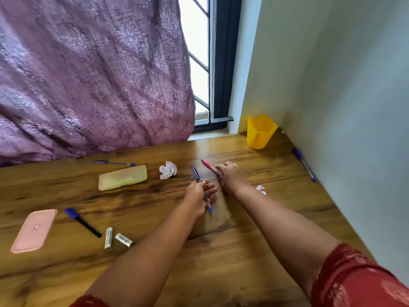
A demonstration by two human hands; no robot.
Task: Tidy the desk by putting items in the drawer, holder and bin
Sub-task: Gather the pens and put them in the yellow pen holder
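My left hand grips a blue capped pen just above the wooden desk, cap pointing away from me. My right hand holds a pink pen, its tip sticking out to the upper left. A yellow holder stands upright in the far right corner, beyond both hands. A crumpled paper ball lies left of the hands, and a smaller scrap lies right of my right wrist.
Another blue pen lies along the right wall, one more by the curtain. A yellowish case, pink case, blue-capped marker and two small white items lie on the left. No drawer or bin shows.
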